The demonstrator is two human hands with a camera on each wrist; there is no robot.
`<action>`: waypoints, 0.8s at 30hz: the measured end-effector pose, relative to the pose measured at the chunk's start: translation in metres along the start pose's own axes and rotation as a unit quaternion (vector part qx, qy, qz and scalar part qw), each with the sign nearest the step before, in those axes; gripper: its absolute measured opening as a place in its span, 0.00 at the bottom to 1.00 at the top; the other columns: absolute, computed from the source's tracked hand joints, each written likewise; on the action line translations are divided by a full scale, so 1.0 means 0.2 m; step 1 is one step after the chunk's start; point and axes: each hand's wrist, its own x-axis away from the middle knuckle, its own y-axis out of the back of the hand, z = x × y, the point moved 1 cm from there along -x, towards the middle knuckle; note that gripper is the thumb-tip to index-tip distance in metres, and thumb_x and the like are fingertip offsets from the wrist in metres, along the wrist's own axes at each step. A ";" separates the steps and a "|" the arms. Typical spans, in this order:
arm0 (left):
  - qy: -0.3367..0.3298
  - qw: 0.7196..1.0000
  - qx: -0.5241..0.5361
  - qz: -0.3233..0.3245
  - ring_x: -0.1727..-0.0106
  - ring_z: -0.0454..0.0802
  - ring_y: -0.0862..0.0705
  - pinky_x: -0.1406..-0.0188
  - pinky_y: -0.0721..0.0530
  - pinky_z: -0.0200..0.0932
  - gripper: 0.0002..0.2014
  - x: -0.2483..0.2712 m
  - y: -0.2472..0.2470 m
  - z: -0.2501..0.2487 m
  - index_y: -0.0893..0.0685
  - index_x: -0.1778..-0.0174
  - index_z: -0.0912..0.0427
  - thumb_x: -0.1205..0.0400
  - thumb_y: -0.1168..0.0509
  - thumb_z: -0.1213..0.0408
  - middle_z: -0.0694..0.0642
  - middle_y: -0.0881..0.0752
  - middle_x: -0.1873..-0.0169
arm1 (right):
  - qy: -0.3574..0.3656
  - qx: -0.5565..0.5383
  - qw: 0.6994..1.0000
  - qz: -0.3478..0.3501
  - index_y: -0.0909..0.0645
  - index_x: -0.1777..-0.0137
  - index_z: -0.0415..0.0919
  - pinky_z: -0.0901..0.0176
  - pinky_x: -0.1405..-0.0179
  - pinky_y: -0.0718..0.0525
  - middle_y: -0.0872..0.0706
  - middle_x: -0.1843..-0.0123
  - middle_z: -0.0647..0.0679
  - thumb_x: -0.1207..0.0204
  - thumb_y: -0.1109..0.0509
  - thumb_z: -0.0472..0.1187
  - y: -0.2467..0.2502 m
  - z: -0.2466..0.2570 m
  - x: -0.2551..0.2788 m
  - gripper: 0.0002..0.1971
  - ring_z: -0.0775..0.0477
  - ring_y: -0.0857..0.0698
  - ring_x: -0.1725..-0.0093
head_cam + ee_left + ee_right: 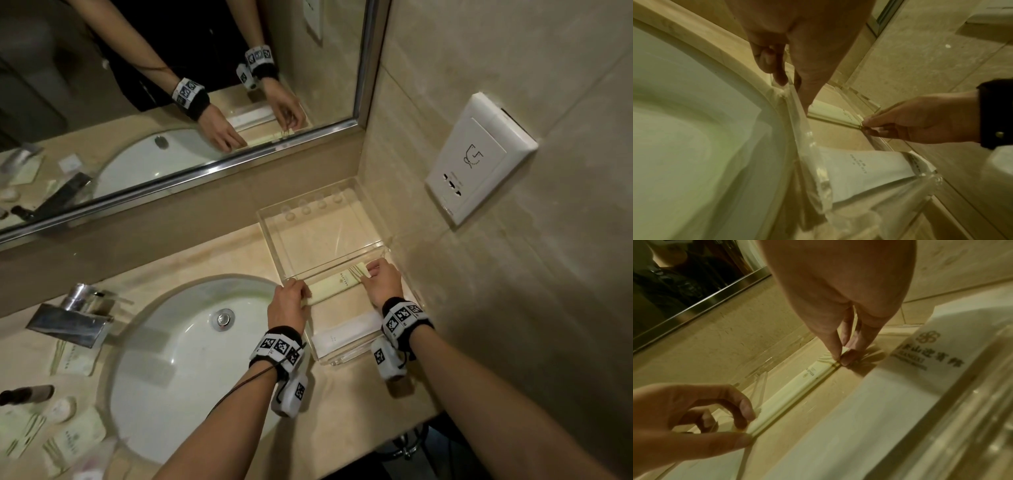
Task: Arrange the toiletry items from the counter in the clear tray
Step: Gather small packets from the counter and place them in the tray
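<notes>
A clear tray (274, 236) stands on the counter right of the sink, in the corner by the wall. Inside it a long pale-green packet (337, 285) lies flat across the tray. My left hand (291, 301) pinches the packet's left end between thumb and forefinger (745, 410). My right hand (382, 279) pinches the packet's right end with its fingertips (846, 359). The same green packet (834, 115) shows between both hands in the left wrist view. A white sachet (346, 334) with printed text lies in the tray's near part, below the packet.
The white sink (178, 356) with a chrome tap (73, 318) sits to the left. Several green sachets (73, 440) and small bottles (29, 394) lie on the counter's left side. A wall socket (476, 161) hangs on the right wall, with a mirror (171, 85) behind.
</notes>
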 end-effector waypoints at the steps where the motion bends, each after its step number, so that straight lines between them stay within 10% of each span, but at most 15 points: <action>1: -0.002 1.000 0.003 0.002 0.52 0.50 0.22 0.66 0.24 0.42 0.13 0.00 0.00 0.00 0.22 0.57 0.51 0.30 0.27 0.71 0.45 0.19 0.54 | 0.001 0.001 1.000 0.000 0.20 0.45 0.41 0.49 0.41 0.16 0.16 0.43 0.42 0.26 0.25 0.36 0.01 0.00 0.00 0.11 0.43 0.15 0.46; 11: 0.070 0.983 0.159 -0.065 0.61 0.46 0.19 0.63 0.24 0.37 0.08 0.15 0.22 0.11 0.19 0.58 0.52 0.26 0.26 0.65 0.49 0.17 0.61 | 0.163 -0.057 0.985 -0.005 0.19 0.47 0.41 0.55 0.53 0.17 0.15 0.50 0.46 0.25 0.26 0.40 0.04 0.27 0.28 0.09 0.47 0.16 0.57; 24: 0.335 0.899 0.189 -0.212 0.66 0.46 0.18 0.58 0.15 0.46 0.03 0.97 0.65 0.75 0.16 0.60 0.53 0.25 0.29 0.61 0.46 0.15 0.68 | 0.361 -0.062 0.887 0.279 0.17 0.50 0.43 0.65 0.61 0.19 0.14 0.58 0.50 0.25 0.29 0.38 -0.62 0.90 0.93 0.05 0.55 0.18 0.66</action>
